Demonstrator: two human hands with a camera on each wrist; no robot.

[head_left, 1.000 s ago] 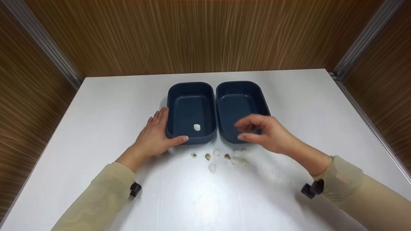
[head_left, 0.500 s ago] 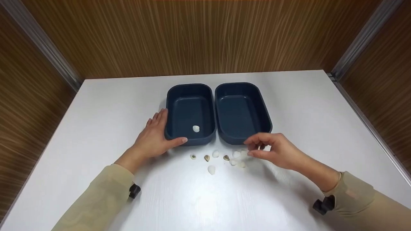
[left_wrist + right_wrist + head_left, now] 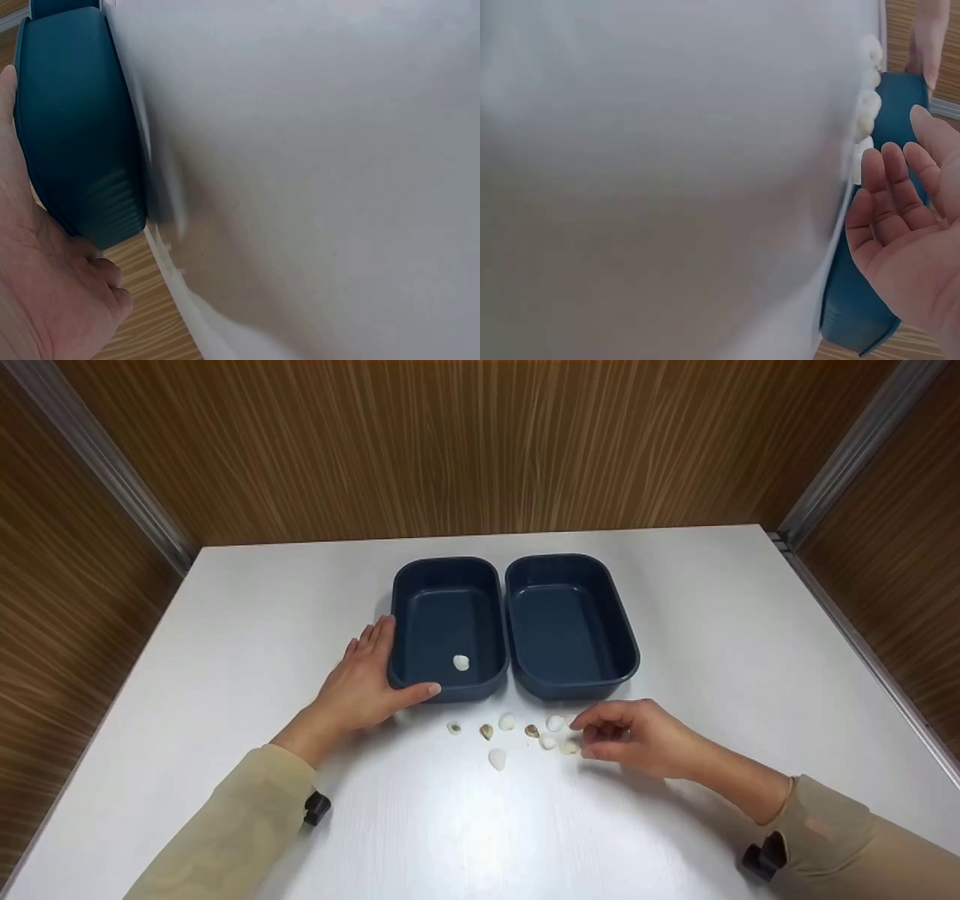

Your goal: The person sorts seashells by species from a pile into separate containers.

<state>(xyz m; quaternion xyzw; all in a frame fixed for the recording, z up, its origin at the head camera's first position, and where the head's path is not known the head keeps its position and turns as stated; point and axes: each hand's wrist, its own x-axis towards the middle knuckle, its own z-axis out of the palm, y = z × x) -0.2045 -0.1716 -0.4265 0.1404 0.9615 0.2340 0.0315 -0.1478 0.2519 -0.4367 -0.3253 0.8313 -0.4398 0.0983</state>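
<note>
While the left hand (image 3: 360, 686) rested against the outer wall of the left blue tray (image 3: 448, 622), its fingers lay straight along the tray's left side and the thumb pressed on the near rim, so this hand was spread and flat, not closed around anything. The left wrist view showed the same palm (image 3: 45, 285) touching the tray wall (image 3: 79, 142).

The right hand (image 3: 637, 735) was low on the white table (image 3: 225, 660), just to the right of a small group of shells. Its fingers were loosely curved, with the fingertips (image 3: 589, 727) close together at the nearest shell (image 3: 569, 747). They seemed to touch this shell, but I cannot tell from the head view whether they really pinched it. In the right wrist view the fingers (image 3: 900, 195) looked relaxed and a little apart, with pale shells (image 3: 867, 112) in a row beyond them.

The other shells lay on the table in front of the two trays: a white one (image 3: 555, 723) and a small one (image 3: 547, 742) just beside the fingertips, a brownish one (image 3: 532, 730), a white one (image 3: 507, 722), another brownish one (image 3: 486, 731), a small one (image 3: 453, 727) at the left end, and a larger pale one (image 3: 496, 758) a little nearer to the person. One white shell (image 3: 460, 662) lay inside the left tray, near its front wall. The right blue tray (image 3: 571, 622) stood touching the left one, side by side.
</note>
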